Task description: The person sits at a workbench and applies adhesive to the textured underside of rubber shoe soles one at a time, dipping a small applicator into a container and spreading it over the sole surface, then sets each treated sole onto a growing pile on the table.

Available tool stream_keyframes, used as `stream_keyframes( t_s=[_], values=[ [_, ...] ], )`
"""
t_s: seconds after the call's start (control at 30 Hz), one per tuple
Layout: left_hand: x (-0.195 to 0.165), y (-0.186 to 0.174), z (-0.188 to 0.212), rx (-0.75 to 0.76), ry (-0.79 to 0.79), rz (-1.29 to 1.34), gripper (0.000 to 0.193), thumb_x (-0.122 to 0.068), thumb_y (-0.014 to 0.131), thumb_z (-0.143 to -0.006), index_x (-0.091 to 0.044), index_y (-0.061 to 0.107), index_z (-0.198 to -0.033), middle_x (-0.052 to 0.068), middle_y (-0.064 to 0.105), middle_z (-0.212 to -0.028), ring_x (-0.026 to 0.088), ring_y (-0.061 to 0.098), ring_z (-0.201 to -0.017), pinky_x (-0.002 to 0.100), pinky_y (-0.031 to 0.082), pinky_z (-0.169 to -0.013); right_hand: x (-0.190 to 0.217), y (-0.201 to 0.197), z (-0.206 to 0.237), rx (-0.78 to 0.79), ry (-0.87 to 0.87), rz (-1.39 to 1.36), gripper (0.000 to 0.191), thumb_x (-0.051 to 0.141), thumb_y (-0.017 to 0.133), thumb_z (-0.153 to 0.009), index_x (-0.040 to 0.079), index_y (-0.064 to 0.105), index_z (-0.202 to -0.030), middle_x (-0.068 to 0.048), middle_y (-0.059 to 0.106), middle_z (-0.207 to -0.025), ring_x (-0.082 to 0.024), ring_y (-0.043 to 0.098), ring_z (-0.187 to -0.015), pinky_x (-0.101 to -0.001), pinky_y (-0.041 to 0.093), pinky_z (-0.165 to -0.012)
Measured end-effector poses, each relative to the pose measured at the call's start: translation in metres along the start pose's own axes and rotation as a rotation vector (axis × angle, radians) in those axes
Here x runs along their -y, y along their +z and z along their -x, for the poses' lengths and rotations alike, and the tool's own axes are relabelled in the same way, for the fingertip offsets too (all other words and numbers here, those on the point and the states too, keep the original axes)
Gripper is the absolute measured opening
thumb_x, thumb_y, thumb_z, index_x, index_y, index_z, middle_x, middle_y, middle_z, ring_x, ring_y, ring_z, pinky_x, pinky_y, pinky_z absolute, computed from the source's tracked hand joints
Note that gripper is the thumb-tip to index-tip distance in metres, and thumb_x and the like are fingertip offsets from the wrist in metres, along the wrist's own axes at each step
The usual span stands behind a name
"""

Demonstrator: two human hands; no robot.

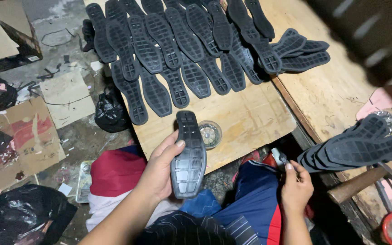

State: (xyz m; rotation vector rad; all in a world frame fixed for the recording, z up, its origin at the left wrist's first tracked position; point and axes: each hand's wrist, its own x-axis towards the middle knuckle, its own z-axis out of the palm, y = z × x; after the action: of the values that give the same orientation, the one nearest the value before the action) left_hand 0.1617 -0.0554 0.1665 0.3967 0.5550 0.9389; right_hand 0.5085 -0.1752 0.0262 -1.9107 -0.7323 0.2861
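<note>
Fingers of the left hand (159, 170) wrap around a black shoe sole (188, 156), bumpy side up above the lap, while the right hand (296, 188) pinches a small tool (281, 157) — more soles (182, 50) dry in rows on the wooden board (250, 122).

Bare forearms, no sleeves; left hand (159, 170), right hand (296, 188); blue shorts (255, 199) with red side panel.

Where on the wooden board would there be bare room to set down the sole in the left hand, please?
Bare wood lies on the board right of the round tin, below the spread soles. The far half is crowded with overlapping soles. The left hand holds the sole at the near edge.
</note>
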Motion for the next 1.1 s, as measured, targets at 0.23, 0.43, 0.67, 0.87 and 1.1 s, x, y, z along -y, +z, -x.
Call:
stream_keyframes(
  t_s=[0.23, 0.43, 0.67, 0.87, 1.1],
  values=[
    [0.008, 0.016, -0.029, 0.038, 0.045, -0.002, 0.051, -0.009, 0.05, -0.099, -0.003, 0.041, -0.15, 0.012, 0.066, -0.122, 0.02, 0.068, -0.109, 0.037, 0.055, -0.096, -0.007, 0.012, -0.009, 0.03, 0.052, -0.09, 0.023, 0.019, 0.068, -0.101, 0.002, 0.072, -0.116, 0.002, 0.065, -0.084, -0.005, 0.052, -0.068, -0.0231, 0.041, -0.06],
    [0.017, 0.009, -0.038, 0.019, 0.11, -0.068, 0.062, 0.007, 0.049, -0.088, -0.005, 0.042, -0.148, 0.01, 0.066, -0.124, 0.019, 0.066, -0.111, 0.034, 0.053, -0.1, -0.003, 0.015, -0.013, 0.03, 0.036, -0.032, 0.022, 0.019, 0.07, -0.101, 0.002, 0.073, -0.114, 0.001, 0.065, -0.083, -0.005, 0.052, -0.069, -0.0228, 0.042, -0.061],
    [-0.006, -0.046, -0.051, -0.262, 0.24, -0.191, 0.052, 0.004, 0.05, -0.092, 0.0, 0.052, -0.143, 0.011, 0.068, -0.118, 0.02, 0.066, -0.105, 0.033, 0.053, -0.095, 0.002, 0.018, -0.012, 0.066, -0.014, -0.04, 0.022, 0.019, 0.069, -0.102, 0.0, 0.073, -0.114, 0.001, 0.067, -0.085, -0.004, 0.056, -0.073, -0.0222, 0.045, -0.066],
    [-0.036, -0.06, -0.052, -0.341, 0.269, -0.142, 0.055, 0.003, 0.049, -0.09, -0.001, 0.05, -0.145, 0.011, 0.067, -0.125, 0.021, 0.067, -0.109, 0.036, 0.053, -0.097, 0.001, 0.022, -0.012, 0.059, -0.045, -0.014, 0.024, 0.02, 0.07, -0.1, 0.0, 0.073, -0.113, 0.0, 0.068, -0.085, -0.006, 0.058, -0.075, -0.0231, 0.047, -0.069],
    [-0.028, -0.011, -0.061, -0.024, 0.17, -0.111, 0.074, 0.004, 0.045, -0.086, -0.006, 0.034, -0.158, 0.009, 0.059, -0.14, 0.02, 0.062, -0.121, 0.035, 0.05, -0.105, -0.007, 0.028, -0.009, 0.052, -0.014, -0.037, 0.025, 0.022, 0.072, -0.098, 0.001, 0.073, -0.113, -0.002, 0.067, -0.086, -0.008, 0.056, -0.075, -0.0241, 0.046, -0.069]
  ],
)
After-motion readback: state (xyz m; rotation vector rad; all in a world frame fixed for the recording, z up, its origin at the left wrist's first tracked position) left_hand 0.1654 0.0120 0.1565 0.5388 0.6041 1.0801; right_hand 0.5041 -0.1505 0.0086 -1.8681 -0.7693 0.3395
